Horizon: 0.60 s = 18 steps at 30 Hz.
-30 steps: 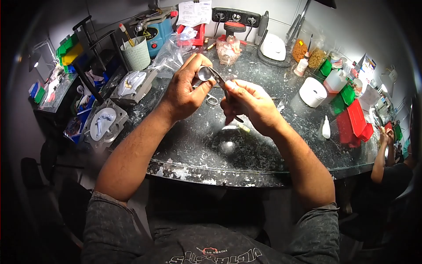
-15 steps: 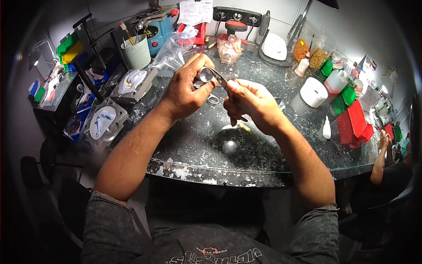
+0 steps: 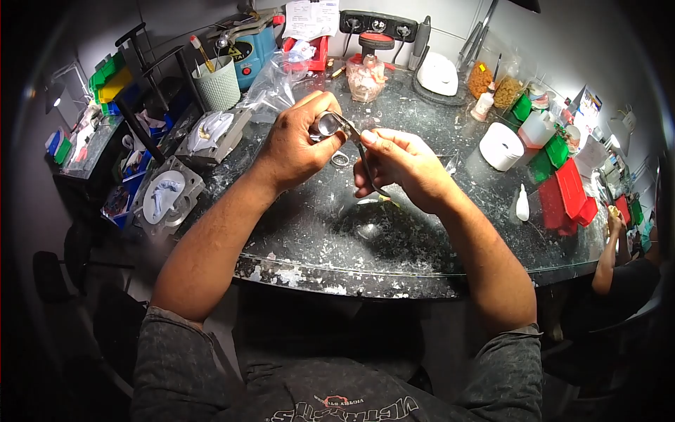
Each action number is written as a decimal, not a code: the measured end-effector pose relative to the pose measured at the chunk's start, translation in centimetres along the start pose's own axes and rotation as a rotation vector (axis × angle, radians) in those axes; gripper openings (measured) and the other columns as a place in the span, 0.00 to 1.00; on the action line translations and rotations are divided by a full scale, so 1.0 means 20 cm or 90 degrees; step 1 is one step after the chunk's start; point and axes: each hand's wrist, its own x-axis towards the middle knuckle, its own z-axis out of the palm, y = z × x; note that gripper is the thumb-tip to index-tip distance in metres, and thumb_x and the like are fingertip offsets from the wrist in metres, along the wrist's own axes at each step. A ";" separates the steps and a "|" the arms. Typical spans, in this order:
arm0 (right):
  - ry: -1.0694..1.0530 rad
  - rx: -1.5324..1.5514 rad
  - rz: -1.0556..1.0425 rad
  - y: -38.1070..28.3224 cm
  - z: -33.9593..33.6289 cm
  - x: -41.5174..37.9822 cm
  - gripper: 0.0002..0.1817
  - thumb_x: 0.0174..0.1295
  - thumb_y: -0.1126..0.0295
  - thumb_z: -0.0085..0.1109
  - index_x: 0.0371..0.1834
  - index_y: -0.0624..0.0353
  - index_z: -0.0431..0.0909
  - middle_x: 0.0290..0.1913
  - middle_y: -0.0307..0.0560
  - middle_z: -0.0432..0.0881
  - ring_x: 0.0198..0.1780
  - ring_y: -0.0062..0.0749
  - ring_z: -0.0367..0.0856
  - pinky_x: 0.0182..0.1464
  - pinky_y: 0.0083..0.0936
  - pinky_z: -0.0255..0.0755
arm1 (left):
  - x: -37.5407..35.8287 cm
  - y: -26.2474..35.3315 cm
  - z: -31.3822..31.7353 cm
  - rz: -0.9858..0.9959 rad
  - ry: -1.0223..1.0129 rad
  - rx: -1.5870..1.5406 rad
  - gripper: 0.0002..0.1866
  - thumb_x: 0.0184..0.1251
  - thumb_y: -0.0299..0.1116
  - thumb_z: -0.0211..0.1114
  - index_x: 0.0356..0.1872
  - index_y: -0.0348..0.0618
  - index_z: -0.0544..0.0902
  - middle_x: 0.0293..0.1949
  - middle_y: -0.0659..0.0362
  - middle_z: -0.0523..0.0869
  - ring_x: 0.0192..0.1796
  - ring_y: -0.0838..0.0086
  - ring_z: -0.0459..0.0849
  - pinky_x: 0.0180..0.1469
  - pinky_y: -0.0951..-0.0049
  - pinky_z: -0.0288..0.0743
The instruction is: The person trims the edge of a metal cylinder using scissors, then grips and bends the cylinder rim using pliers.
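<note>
My left hand is closed around a small round metal cup, its open end facing up toward me. My right hand grips a pair of pliers by the handles, one handle curving out below the fingers. The jaws of the pliers meet the left fingertips at the cup's right side; what sits between them is too small to make out. On the dark bench just under the hands lies a metal ring. A small yellowish piece lies below the right hand.
A white roll, a white squeeze bottle and red bins stand on the right. Metal flasks and a brush cup are at left. A glass burner-like jar stands behind. Another person sits far right.
The right hand has opened its grip a little, so the pliers' handles now show spread apart. The left hand and the cup have shifted only slightly.
</note>
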 end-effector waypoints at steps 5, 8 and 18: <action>0.006 -0.026 -0.014 0.00 0.01 0.00 0.17 0.74 0.54 0.53 0.35 0.54 0.71 0.25 0.40 0.74 0.27 0.25 0.76 0.32 0.27 0.79 | 0.00 0.00 0.00 0.014 -0.005 0.025 0.07 0.58 0.22 0.63 0.34 0.41 0.74 0.31 0.65 0.73 0.34 0.81 0.71 0.37 0.77 0.66; -0.012 -0.003 -0.037 0.02 0.00 0.00 0.20 0.74 0.50 0.54 0.34 0.55 0.73 0.27 0.40 0.78 0.26 0.23 0.79 0.29 0.23 0.78 | 0.01 -0.01 0.01 -0.007 0.000 0.006 0.08 0.61 0.24 0.65 0.38 0.41 0.74 0.35 0.63 0.75 0.36 0.79 0.75 0.42 0.76 0.70; 0.005 0.049 -0.027 -0.01 0.04 0.00 0.19 0.74 0.52 0.53 0.35 0.58 0.73 0.34 0.48 0.84 0.34 0.32 0.86 0.41 0.28 0.83 | 0.00 -0.08 0.07 0.081 0.109 -0.030 0.07 0.68 0.26 0.61 0.42 0.40 0.73 0.42 0.59 0.74 0.46 0.76 0.76 0.51 0.74 0.72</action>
